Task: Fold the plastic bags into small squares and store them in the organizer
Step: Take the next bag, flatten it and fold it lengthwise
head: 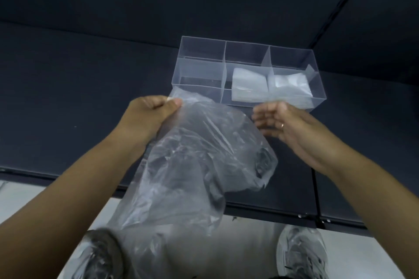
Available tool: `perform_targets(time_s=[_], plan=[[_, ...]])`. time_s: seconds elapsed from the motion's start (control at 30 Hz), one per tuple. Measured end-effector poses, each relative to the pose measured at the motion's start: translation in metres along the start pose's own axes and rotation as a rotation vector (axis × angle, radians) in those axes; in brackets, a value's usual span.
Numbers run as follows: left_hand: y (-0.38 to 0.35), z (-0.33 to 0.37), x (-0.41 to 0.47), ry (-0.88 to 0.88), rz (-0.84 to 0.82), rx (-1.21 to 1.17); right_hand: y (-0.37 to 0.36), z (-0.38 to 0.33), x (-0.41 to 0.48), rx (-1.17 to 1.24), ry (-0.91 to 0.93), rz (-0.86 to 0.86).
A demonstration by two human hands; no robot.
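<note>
A clear, crumpled plastic bag (188,165) hangs in the air in front of me, reaching down past the table's front edge. My left hand (149,113) pinches its top corner between thumb and curled fingers. My right hand (285,124) hovers to the right of the bag with its fingers loosely extended and holds nothing. Behind the hands stands a clear organizer (199,70) with six compartments. Two folded bags lie in its front row, one (248,85) in the middle compartment and one (290,88) in the right compartment.
The organizer stands on a dark table (68,97) whose front edge runs below my forearms. Beneath the edge, a light floor and my two grey shoes (301,256) show. A dark wall rises behind the table.
</note>
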State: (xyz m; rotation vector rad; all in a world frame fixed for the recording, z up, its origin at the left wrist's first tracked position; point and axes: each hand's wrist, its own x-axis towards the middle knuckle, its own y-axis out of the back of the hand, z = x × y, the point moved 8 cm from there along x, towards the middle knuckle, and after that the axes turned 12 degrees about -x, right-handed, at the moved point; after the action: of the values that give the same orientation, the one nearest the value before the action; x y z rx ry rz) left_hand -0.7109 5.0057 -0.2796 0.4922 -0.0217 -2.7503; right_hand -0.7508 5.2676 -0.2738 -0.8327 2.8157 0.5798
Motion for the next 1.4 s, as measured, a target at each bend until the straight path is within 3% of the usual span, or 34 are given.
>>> perform_targets(time_s=[0.13,0.3,0.47,0.57,0.73,0.93,1.03,1.1,1.23,1.3,1.4], plan=[[0.019,-0.016,0.014,0.044,0.040,-0.004,-0.022,0.029,-0.014,-0.115,-0.073,-0.208],[0.038,-0.032,0.028,0.127,0.056,-0.019,-0.036,0.044,-0.015,-0.204,-0.127,-0.288],[0.065,-0.042,0.034,0.175,0.099,-0.039,-0.019,0.031,-0.022,0.010,-0.010,-0.341],[0.072,-0.049,0.037,0.228,0.073,-0.096,-0.010,0.033,-0.024,0.133,-0.033,-0.358],[0.066,-0.056,0.043,0.215,0.033,-0.047,0.022,0.058,-0.010,0.000,-0.264,-0.040],[0.057,-0.059,0.048,0.185,0.161,-0.101,0.082,0.061,-0.002,-0.089,-0.220,0.544],[0.059,-0.063,0.046,0.215,0.181,-0.189,0.092,0.060,-0.012,-0.169,-0.221,0.684],[0.064,-0.069,0.039,0.270,0.110,-0.243,0.074,0.061,-0.019,-0.215,-0.271,0.571],[0.092,-0.094,0.005,0.404,0.060,-0.225,0.008,0.066,-0.051,-0.255,-0.390,0.171],[0.092,-0.105,-0.017,0.498,-0.037,-0.220,-0.014,0.067,-0.064,-0.333,-0.394,0.109],[0.078,-0.108,-0.047,0.557,-0.134,-0.233,-0.030,0.066,-0.063,-0.473,-0.350,0.183]])
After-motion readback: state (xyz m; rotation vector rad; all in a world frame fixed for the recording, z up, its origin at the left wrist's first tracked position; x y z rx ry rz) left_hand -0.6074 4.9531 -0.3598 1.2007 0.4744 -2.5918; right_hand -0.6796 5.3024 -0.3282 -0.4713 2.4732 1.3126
